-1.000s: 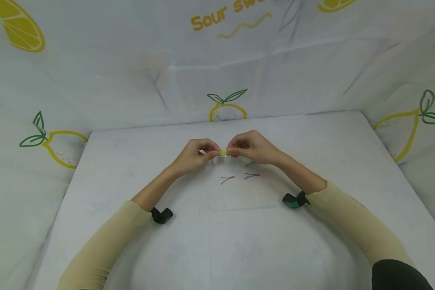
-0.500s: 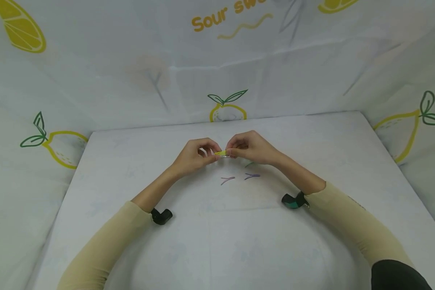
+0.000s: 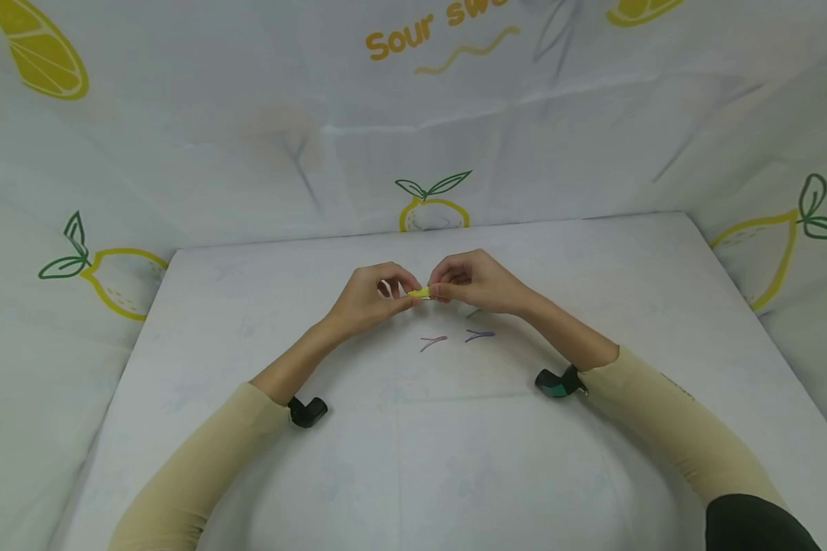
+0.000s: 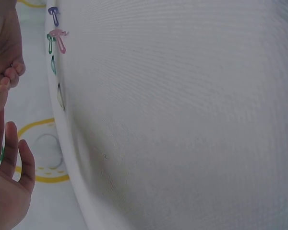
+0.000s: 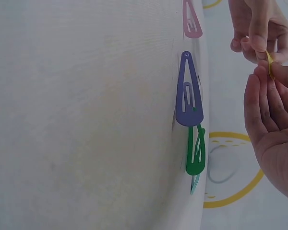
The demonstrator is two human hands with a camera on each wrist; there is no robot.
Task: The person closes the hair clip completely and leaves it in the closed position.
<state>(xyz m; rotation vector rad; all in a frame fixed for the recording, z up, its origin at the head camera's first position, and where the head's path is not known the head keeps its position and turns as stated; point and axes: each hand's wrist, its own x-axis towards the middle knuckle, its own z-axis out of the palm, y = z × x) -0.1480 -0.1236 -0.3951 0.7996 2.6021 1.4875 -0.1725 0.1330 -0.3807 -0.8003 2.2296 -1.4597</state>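
Head view, yellow clip: held over the tabletop, between both hands.
Head view, left hand: grip clamped on one end of the clip.
Head view, right hand: grip clamped on the other end.
Head view, pink clip and purple clip: lying apart, nearer the person.
Left wrist view, yellow clip: mostly hidden by fingers.
Right wrist view, green clip: just past the purple clip.
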